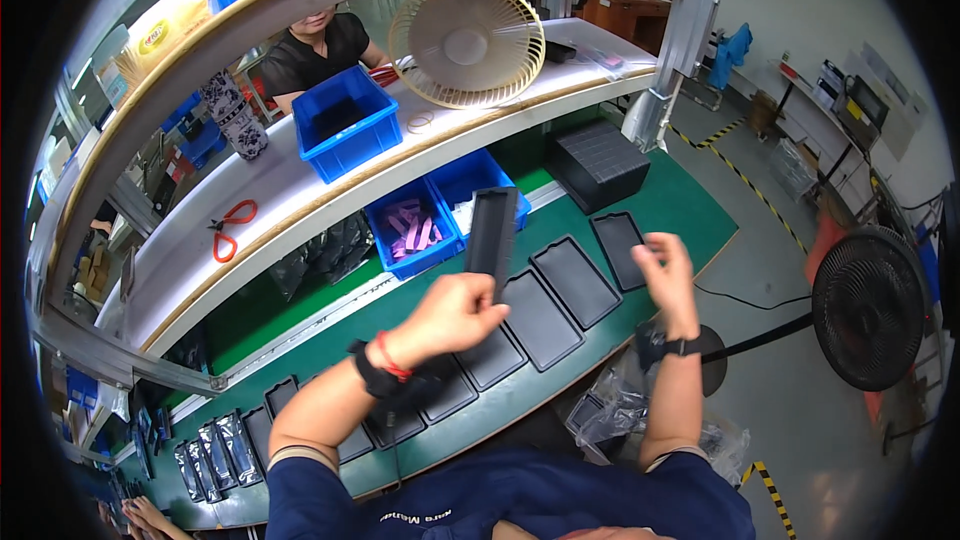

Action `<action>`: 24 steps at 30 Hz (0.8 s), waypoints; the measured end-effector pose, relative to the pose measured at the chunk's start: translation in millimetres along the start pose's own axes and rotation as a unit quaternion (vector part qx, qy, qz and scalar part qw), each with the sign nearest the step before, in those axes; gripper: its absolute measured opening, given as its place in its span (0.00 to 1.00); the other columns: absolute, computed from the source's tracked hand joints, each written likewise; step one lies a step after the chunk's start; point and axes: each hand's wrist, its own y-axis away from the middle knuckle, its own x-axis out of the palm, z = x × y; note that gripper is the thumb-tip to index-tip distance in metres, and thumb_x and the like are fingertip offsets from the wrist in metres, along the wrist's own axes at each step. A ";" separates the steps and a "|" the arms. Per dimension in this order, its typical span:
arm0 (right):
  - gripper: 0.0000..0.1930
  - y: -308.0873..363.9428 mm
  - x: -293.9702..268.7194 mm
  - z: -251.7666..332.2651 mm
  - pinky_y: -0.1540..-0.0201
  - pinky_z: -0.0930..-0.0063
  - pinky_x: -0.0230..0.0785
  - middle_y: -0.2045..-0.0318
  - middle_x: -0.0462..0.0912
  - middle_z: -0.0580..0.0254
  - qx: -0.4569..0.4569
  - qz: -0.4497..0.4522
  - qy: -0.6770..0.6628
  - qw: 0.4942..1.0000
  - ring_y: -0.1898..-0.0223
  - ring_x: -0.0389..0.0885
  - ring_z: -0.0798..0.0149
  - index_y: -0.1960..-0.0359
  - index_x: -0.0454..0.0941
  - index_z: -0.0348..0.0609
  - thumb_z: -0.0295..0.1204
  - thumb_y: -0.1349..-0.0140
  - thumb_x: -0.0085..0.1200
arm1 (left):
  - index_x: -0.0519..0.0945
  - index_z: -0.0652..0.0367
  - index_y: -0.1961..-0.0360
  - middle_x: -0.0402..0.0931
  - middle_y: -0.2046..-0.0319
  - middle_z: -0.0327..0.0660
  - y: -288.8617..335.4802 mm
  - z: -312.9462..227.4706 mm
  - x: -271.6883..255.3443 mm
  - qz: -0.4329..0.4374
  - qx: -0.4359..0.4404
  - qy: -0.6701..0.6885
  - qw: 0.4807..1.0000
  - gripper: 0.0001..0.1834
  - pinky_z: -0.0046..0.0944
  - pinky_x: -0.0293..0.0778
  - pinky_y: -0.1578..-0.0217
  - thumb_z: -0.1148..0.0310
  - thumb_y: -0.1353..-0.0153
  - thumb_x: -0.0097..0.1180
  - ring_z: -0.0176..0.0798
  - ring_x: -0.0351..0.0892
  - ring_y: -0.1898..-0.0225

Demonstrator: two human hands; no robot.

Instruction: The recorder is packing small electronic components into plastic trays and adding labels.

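Note:
My left hand [458, 318] is closed around the lower end of an upright stack of black plastic trays [490, 230], held above the table. On the right, my right hand [668, 275] is beside the edge of a shallow black tray [617, 248] lying on the table. Its thumb and fingers are bent but apart, and whether they touch the tray's rim is hard to tell. More flat black trays, including a large tray [543, 322] and its neighbour [577, 280], lie in a row running down to the left, partly hidden by my left arm.
Blue bins stand behind the row, one with pink pieces [408, 230]. A black block-like stack [597, 165] sits at the back right. Glossy black packages [235, 445] lie at the left end. Above is a shelf with red-handled snips [232, 230]; a person sits beyond. A black fan [868, 310] stands right.

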 end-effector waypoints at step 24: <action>0.29 -72.3 -28.2 -91.8 0.47 0.60 0.66 0.56 0.78 0.43 0.030 0.109 0.341 0.933 0.52 0.75 0.47 0.49 0.73 0.35 0.35 0.53 0.65 | 0.59 0.43 0.35 0.41 0.33 0.58 216.1 39.3 6.9 0.039 -0.228 -0.255 0.939 0.53 0.68 0.36 0.39 0.41 0.63 0.67 0.66 0.35 0.32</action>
